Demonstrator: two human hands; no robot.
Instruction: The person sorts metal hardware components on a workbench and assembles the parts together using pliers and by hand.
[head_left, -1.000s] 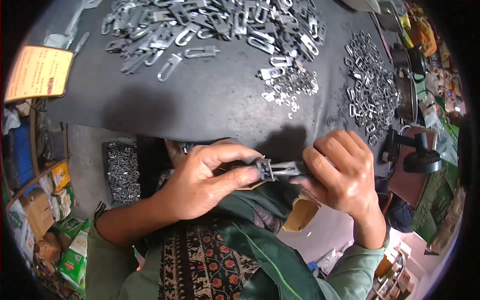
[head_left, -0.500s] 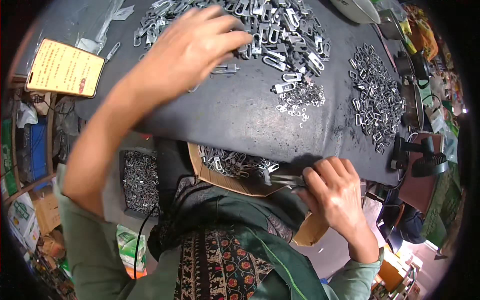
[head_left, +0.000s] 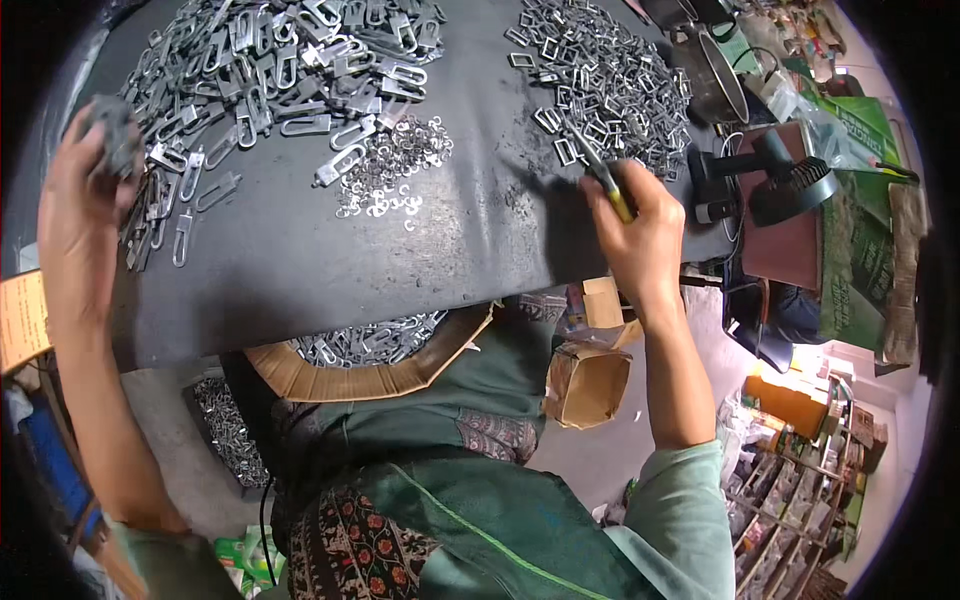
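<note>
So the dark tabletop (head_left: 330, 260) takes up most of my view, and it's covered in metal bits. Biggest heap is the long slotted clips (head_left: 270, 70) spread across the far left, then a second heap of small square buckles (head_left: 600, 75) over on the far right. Between them, closer to me, sits a little scatter of small rings (head_left: 395, 170). Under the table's near edge there's a cardboard tray (head_left: 350, 375) with more clips in it, and a small open cardboard box (head_left: 588, 385) beside my lap. A black desk lamp (head_left: 790, 180) sits off the right end of the table.

My left hand (head_left: 85, 200) is up at the left edge of the clip heap, fingers curled around a grey metal piece (head_left: 112, 130), gripping it. My right hand (head_left: 640, 240) is closed round the yellow-handled pliers (head_left: 603, 178), their tip poking out toward the near edge of the buckle heap. Can't really tell if the tip is touching a buckle.
</note>
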